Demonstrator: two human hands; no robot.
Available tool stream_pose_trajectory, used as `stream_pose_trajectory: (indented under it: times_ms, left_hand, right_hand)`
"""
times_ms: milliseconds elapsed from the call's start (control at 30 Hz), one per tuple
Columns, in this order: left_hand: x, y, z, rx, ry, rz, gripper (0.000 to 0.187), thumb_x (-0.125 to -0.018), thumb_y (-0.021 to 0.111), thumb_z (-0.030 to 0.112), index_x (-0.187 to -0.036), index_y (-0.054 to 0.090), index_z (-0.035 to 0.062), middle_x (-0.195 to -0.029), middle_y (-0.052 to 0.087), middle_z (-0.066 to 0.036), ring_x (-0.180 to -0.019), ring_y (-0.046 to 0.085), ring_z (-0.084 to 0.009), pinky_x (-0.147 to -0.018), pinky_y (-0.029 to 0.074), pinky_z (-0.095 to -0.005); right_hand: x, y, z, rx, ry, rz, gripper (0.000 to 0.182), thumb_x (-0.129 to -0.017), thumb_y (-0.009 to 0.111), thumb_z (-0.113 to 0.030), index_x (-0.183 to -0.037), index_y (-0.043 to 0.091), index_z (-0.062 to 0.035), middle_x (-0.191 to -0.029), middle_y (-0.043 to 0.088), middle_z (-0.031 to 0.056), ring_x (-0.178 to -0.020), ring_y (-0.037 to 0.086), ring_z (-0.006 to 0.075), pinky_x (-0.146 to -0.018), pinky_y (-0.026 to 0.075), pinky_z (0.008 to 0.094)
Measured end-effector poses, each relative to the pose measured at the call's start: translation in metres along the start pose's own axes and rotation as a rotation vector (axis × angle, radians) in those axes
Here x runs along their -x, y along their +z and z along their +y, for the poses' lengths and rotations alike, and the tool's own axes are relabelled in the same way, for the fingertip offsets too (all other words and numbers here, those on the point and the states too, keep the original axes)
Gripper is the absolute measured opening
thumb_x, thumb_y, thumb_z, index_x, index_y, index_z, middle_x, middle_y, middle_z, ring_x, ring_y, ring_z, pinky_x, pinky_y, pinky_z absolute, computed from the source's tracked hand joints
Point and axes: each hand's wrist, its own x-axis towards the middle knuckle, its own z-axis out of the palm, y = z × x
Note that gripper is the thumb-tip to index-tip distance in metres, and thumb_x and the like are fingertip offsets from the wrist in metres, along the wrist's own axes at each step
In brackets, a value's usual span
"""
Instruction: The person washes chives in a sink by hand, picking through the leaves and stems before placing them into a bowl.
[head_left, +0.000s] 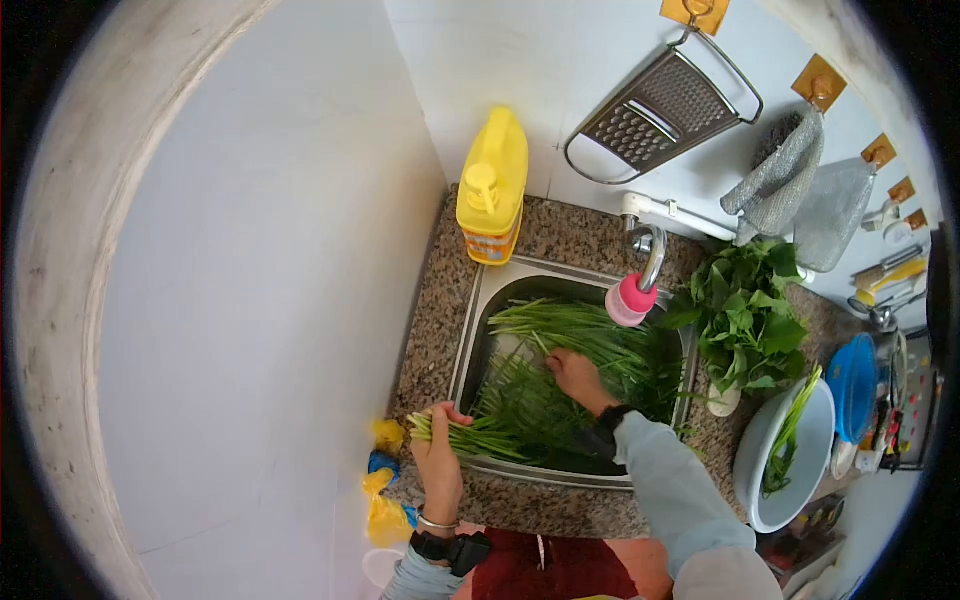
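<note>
At the sink's front left corner, my left hand [438, 455] is closed around the pale stem ends of a bunch of green stalks [485, 437], whose leafy part lies in the sink. My right hand [578, 378] is over the middle of the sink [468, 345], fingers pinched together among the greens; a thin stalk shows at the fingertips, but what they hold is too small to make out. More long green stalks [560, 322] lie along the back of the basin. Above them hangs the pink-tipped faucet [632, 298].
A yellow jug [494, 190] stands behind the sink's left corner. Leafy greens [755, 315] lie right of the sink, near a pale basin [800, 465] holding some stalks and a blue bowl [853, 385]. A metal grater [660, 112] hangs on the wall.
</note>
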Motion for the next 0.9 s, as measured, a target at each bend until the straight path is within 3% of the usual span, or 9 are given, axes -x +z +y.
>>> stream_pose_trajectory:
  times_ms: [67,167,233,367,433,567,633,767,900]
  left_hand:
    - [-0.005,0.005,-0.005,-0.162,0.014,-0.074,0.027,-0.096,0.046,0.022,-0.105,0.055,-0.0018,-0.08,0.057,-0.004,-0.074,0.058,-0.013,-0.071,0.046,-0.0268]
    - [-0.011,0.028,-0.019,-0.108,-0.075,-0.164,0.028,-0.095,0.048,0.02,-0.114,0.054,0.0,-0.081,0.055,-0.003,-0.073,0.053,-0.0108,-0.07,0.043,-0.0249]
    - [-0.013,0.042,-0.029,-0.14,-0.071,-0.168,0.029,-0.095,0.049,0.02,-0.114,0.056,-0.0002,-0.077,0.055,-0.002,-0.071,0.052,-0.0097,-0.067,0.041,-0.0226]
    - [-0.016,0.049,-0.035,-0.26,-0.064,-0.178,0.026,-0.093,0.053,0.021,-0.103,0.062,-0.0013,-0.072,0.055,0.0,-0.065,0.051,-0.0081,-0.059,0.04,-0.023]
    - [-0.018,0.038,-0.033,-0.232,0.008,-0.076,0.026,-0.093,0.052,0.022,-0.101,0.063,-0.0008,-0.071,0.055,0.0,-0.065,0.05,-0.0076,-0.058,0.039,-0.0226]
    - [-0.022,0.016,-0.004,-0.292,0.094,0.102,0.029,-0.094,0.051,0.026,-0.097,0.063,0.0001,-0.071,0.054,0.0,-0.069,0.051,-0.0091,-0.066,0.04,-0.0234]
    - [-0.026,0.009,0.011,-0.215,0.1,0.109,0.029,-0.094,0.051,0.026,-0.096,0.063,0.0001,-0.072,0.054,-0.001,-0.069,0.051,-0.0097,-0.068,0.039,-0.0239]
    - [-0.011,0.012,0.021,-0.206,0.205,0.127,0.027,-0.094,0.05,0.025,-0.094,0.062,-0.0001,-0.078,0.058,-0.003,-0.072,0.053,-0.0118,-0.072,0.041,-0.0252]
    - [-0.008,0.013,0.03,0.035,0.231,0.218,0.026,-0.095,0.047,0.023,-0.093,0.06,-0.0001,-0.086,0.06,-0.005,-0.077,0.055,-0.0133,-0.076,0.043,-0.0257]
  right_hand:
    - [0.014,-0.014,-0.007,-0.082,-0.033,0.034,0.02,-0.089,0.052,-0.021,-0.096,0.059,-0.004,-0.083,0.062,0.0186,-0.078,0.06,0.0381,-0.064,0.047,0.0461]
    - [0.038,-0.024,-0.038,-0.268,-0.195,0.002,0.019,-0.089,0.052,-0.02,-0.093,0.058,-0.0029,-0.083,0.061,0.0185,-0.076,0.059,0.0385,-0.063,0.046,0.0454]
    - [0.05,-0.026,-0.063,-0.248,-0.378,0.035,0.016,-0.089,0.052,-0.016,-0.093,0.058,-0.0021,-0.085,0.061,0.0173,-0.077,0.058,0.0387,-0.064,0.046,0.0452]
    - [0.061,-0.012,-0.066,-0.305,-0.396,0.055,0.013,-0.086,0.055,-0.012,-0.094,0.057,-0.0014,-0.09,0.061,0.0167,-0.08,0.058,0.0383,-0.067,0.045,0.0475]
    - [0.062,-0.004,-0.041,0.012,-0.439,0.053,0.015,-0.087,0.05,-0.009,-0.099,0.059,-0.0032,-0.09,0.062,0.0157,-0.079,0.061,0.0343,-0.068,0.048,0.0451]
    - [0.075,0.013,0.048,0.282,-0.546,0.07,0.018,-0.086,0.049,-0.005,-0.101,0.059,-0.0037,-0.094,0.063,0.0161,-0.082,0.061,0.0317,-0.073,0.049,0.0439]
    - [0.077,0.011,0.07,0.413,-0.148,-0.33,0.02,-0.085,0.05,-0.005,-0.103,0.059,-0.0019,-0.096,0.062,0.0172,-0.083,0.061,0.0295,-0.075,0.05,0.0423]
    - [0.074,0.008,0.082,0.327,-0.006,-0.298,0.019,-0.085,0.051,-0.008,-0.101,0.058,-0.0009,-0.092,0.063,0.0179,-0.077,0.062,0.029,-0.067,0.051,0.0403]
    - [0.07,0.0,0.075,0.578,0.055,-0.489,0.011,-0.084,0.052,-0.009,-0.089,0.061,-0.0036,-0.083,0.063,0.0156,-0.071,0.063,0.0288,-0.059,0.052,0.0378]
